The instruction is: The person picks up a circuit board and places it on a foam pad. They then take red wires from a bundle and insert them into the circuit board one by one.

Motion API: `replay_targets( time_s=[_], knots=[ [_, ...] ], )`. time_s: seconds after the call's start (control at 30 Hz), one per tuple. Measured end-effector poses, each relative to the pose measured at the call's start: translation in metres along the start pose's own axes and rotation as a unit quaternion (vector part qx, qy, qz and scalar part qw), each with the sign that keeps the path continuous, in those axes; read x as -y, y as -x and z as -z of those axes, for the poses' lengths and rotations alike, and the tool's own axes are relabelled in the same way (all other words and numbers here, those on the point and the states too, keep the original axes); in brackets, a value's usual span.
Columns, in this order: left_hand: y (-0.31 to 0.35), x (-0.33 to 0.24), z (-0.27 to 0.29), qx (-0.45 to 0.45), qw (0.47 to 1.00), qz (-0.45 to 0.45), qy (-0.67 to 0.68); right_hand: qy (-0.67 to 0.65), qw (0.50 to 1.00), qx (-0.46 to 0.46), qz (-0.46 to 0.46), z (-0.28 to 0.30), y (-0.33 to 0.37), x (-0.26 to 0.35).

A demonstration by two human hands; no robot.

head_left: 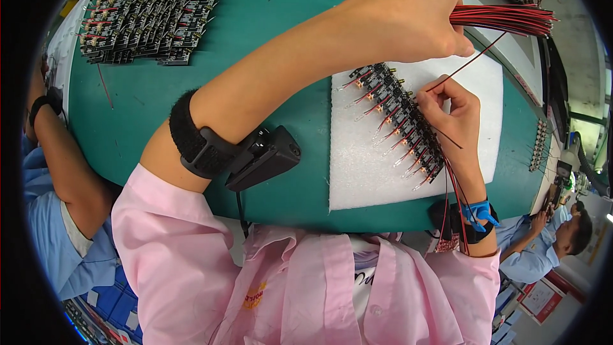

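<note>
My left hand (421, 16) is closed round a thick bundle of red and black wires (504, 19), whose ends stick out to the right. Below it, my right hand (452, 103) pinches a single thin dark wire (469, 64) that slants up toward the bundle. The right fingertips are at the upper right edge of a row of small black circuit boards (402, 121). Those boards lie slanted on a white foam sheet (357, 185), with clear-tipped leads along their left side. Several red and black wires (454, 198) hang from the boards' lower end past my right wrist.
Many more circuit boards (153, 13) are stacked at the far left of the green table (274, 83). A small strip of parts (538, 147) lies at the right edge. A black device (265, 156) is strapped to my left arm. Co-workers (67, 185) sit on both sides.
</note>
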State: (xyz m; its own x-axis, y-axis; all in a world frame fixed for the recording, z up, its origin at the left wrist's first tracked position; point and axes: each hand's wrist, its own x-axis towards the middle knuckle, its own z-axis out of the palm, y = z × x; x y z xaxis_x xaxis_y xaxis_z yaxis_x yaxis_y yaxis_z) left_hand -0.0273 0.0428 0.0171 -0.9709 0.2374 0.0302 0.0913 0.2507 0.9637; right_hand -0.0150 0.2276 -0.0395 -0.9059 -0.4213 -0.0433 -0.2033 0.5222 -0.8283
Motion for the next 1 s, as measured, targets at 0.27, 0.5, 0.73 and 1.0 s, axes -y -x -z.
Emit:
replay_targets(
  time_s=[0.27, 0.5, 0.73, 1.0],
  knots=[
    [0.000, -0.001, -0.001, 0.014, 1.000, 0.003, -0.003, 0.022, 0.999, -0.002, 0.036, 0.000, 0.002, 0.000],
    [-0.001, -0.002, -0.001, 0.025, 0.999, 0.012, -0.017, 0.058, 0.995, -0.002, 0.085, 0.002, 0.003, 0.003],
    [-0.002, -0.002, -0.002, 0.029, 1.000, 0.008, -0.007, 0.065, 0.994, 0.018, 0.089, 0.007, -0.001, 0.004],
    [-0.001, 0.005, -0.010, -0.032, 0.996, -0.047, -0.074, 0.075, 0.992, 0.079, 0.064, 0.015, -0.008, 0.006]
  ],
)
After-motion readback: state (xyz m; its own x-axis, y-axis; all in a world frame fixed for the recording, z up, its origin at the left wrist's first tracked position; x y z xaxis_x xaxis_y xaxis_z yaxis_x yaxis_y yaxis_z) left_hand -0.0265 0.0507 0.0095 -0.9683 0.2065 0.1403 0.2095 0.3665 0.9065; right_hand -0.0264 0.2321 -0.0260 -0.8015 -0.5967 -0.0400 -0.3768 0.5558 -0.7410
